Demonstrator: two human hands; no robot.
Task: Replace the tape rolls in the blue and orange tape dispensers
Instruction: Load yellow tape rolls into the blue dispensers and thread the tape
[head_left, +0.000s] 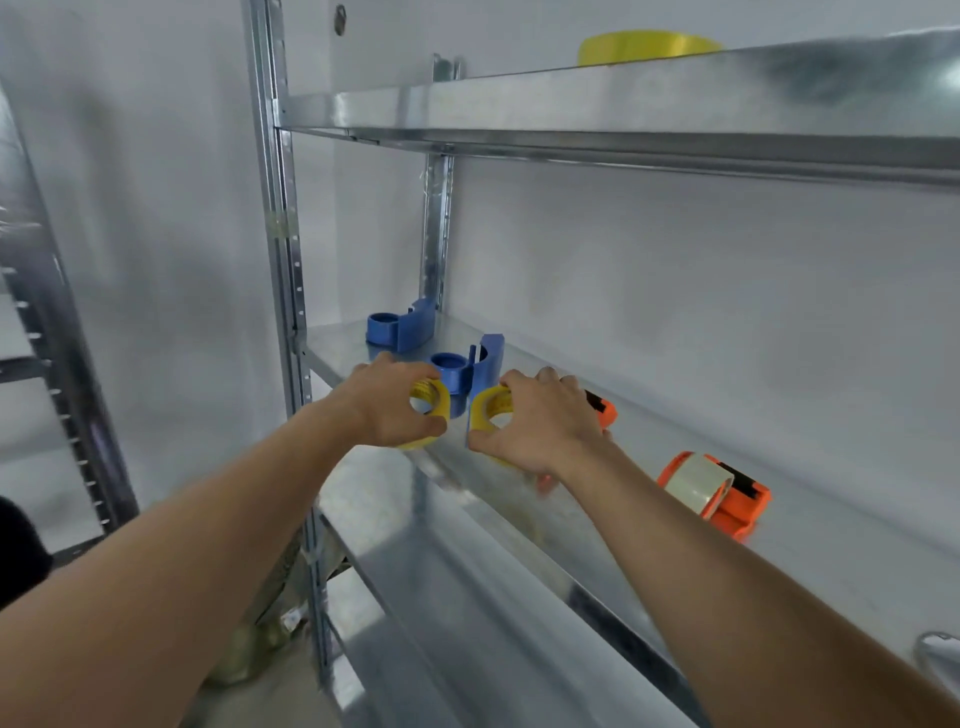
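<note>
My left hand (390, 402) grips a yellow tape roll (435, 408) just over the front of the middle shelf (649, 447). My right hand (540, 423) holds a second yellow tape roll (488, 410) beside it. Behind the two rolls stands a blue tape dispenser (467, 366) with a bare hub. Another blue dispenser (400, 327), also bare, sits further back left. An orange dispenser (602, 413) lies mostly hidden behind my right hand. A second orange dispenser (717, 493) with a clear tape roll rests to the right.
A large yellow roll (644, 47) lies on the upper shelf (623, 104). A lower shelf (467, 613) runs below. Metal uprights (283, 249) frame the rack's left end, and another rack (47, 332) stands at far left against the white wall.
</note>
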